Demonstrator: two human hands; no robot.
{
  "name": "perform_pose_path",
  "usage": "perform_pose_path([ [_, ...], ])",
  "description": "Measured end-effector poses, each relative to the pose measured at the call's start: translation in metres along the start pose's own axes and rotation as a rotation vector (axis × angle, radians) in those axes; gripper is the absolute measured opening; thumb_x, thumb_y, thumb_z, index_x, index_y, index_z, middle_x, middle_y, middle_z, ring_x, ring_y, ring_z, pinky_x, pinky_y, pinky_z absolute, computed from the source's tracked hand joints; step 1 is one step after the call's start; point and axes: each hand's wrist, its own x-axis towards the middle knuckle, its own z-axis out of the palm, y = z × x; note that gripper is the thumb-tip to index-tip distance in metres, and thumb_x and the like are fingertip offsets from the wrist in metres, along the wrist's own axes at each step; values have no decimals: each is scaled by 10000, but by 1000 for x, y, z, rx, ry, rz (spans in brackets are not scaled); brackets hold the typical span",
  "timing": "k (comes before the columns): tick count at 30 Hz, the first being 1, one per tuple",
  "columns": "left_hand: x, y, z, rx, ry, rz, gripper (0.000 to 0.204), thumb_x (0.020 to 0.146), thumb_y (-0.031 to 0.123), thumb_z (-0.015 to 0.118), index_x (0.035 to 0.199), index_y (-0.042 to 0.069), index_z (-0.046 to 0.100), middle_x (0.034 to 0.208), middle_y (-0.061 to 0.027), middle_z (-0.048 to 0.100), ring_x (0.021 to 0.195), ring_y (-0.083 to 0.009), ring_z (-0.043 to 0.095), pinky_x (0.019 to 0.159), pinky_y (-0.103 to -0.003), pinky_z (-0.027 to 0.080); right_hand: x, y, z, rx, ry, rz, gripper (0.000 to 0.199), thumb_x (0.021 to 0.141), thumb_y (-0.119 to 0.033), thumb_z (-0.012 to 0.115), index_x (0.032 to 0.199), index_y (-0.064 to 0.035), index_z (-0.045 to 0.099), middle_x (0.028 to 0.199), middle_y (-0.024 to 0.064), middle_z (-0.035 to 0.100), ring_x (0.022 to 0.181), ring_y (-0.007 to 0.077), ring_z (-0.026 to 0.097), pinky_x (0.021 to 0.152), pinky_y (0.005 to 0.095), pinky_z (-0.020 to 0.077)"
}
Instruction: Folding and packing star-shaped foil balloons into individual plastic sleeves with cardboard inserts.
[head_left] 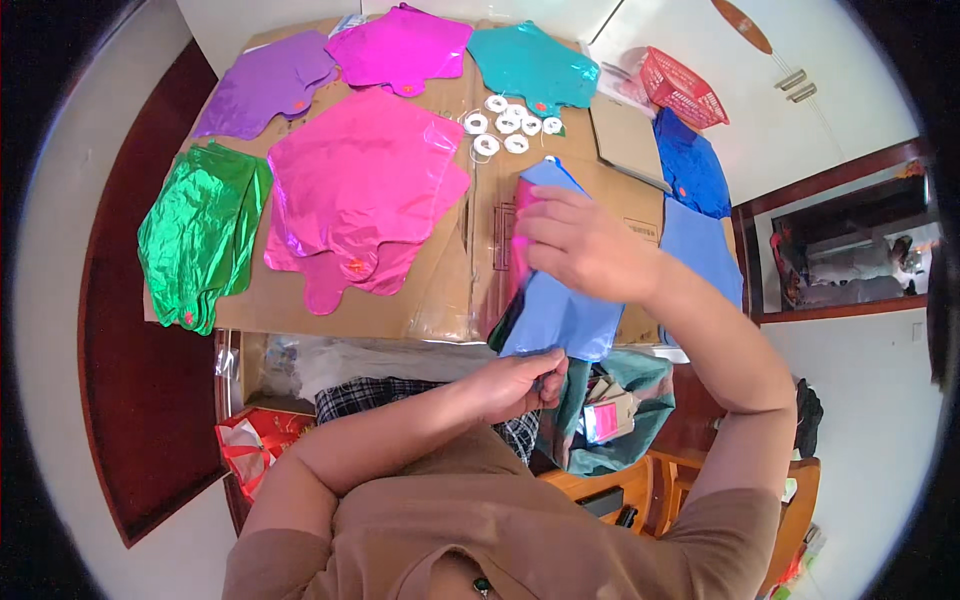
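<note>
The left hand (532,386) is pinching the low end of a long, folded, shiny light-blue foil stack (570,320) with its grip. The stack is lying at the near edge of the cardboard-covered counter (435,295), right of the middle. The right hand (585,245) is bending over its upper part; I cannot tell if that grip is squeezing. Big, shiny pink foil sheets (360,180) are lying to the left, and crinkly green foil sheets (200,235) are resting by the near left corner.
</note>
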Motion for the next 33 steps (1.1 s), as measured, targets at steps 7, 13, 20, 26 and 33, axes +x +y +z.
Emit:
perform_pose_path([
  [7,3,-5,-4,32,-46,78,248,999,343,461,902,119,503,695,35,438,689,-102,450,749,-300,424,-36,1,32,-127,63,-10,192,731,-140,600,882,-22,606,1148,158,610,1104,316,579,981,472,445],
  [13,3,-7,-4,14,-27,99,228,990,322,490,917,110,531,689,31,459,683,-106,466,740,-302,429,-45,3,43,-61,49,36,226,739,-115,608,946,-24,600,1183,164,594,1106,333,571,986,489,436],
  [20,1,-6,-5,6,-20,59,229,985,336,496,918,121,534,700,37,456,685,-104,460,755,-311,427,-13,6,15,4,165,274,484,638,-76,691,1112,-82,595,1212,102,573,1194,327,498,1052,504,348],
  [26,-4,-1,-13,87,-78,4,240,990,330,490,904,109,528,729,25,450,688,-104,440,731,-297,407,40,52,5,618,-221,422,514,670,-130,735,1160,-58,597,1103,83,610,1072,221,548,955,314,416],
  [33,-13,-6,-15,238,70,-14,288,981,342,505,881,79,570,730,1,492,691,-122,462,668,-271,417,69,66,29,851,-511,556,587,695,-334,790,1154,-18,604,1035,84,634,961,175,577,860,298,452],
])
